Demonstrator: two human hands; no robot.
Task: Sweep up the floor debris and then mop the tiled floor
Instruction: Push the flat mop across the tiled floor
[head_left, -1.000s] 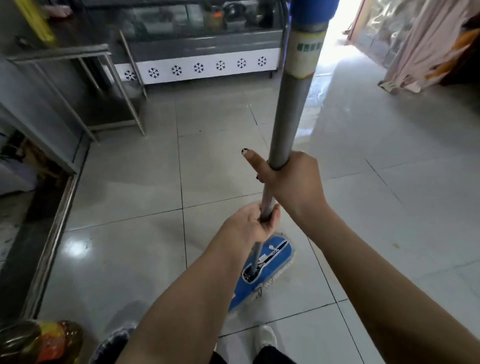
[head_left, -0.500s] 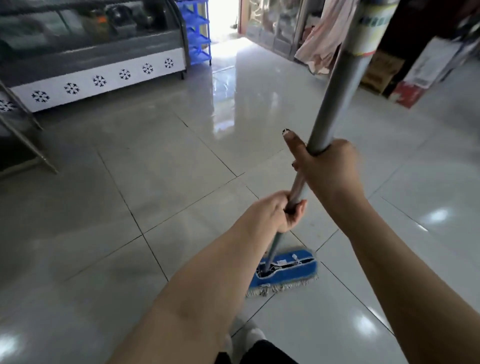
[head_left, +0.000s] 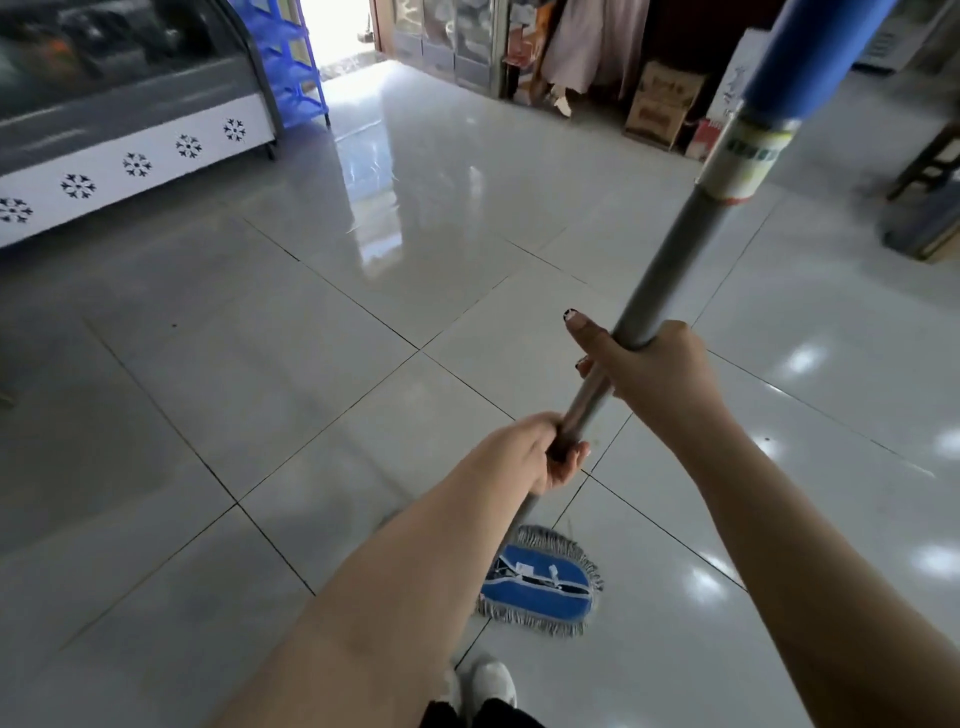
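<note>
A flat blue mop head (head_left: 540, 579) with a grey fringe lies on the glossy tiled floor (head_left: 322, 364), just ahead of my white shoes. Its grey pole (head_left: 670, 265) rises to the upper right and ends in a blue grip. My left hand (head_left: 540, 454) grips the pole low down, partly hiding it. My right hand (head_left: 649, 371) grips the pole higher up, thumb stretched along the shaft. I see no loose debris on the tiles near the mop.
A glass display freezer (head_left: 119, 135) with snowflake marks stands at the far left, with a blue plastic rack (head_left: 291, 62) beside it. Cardboard boxes (head_left: 660, 104) and hanging cloth line the far wall. A stool (head_left: 930, 161) stands at the right edge. A bright doorway opens at the back.
My view has swung to the right, away from the freezer and the metal table. The mop head has turned and moved closer to my feet. Both hands keep their hold on the pole.
</note>
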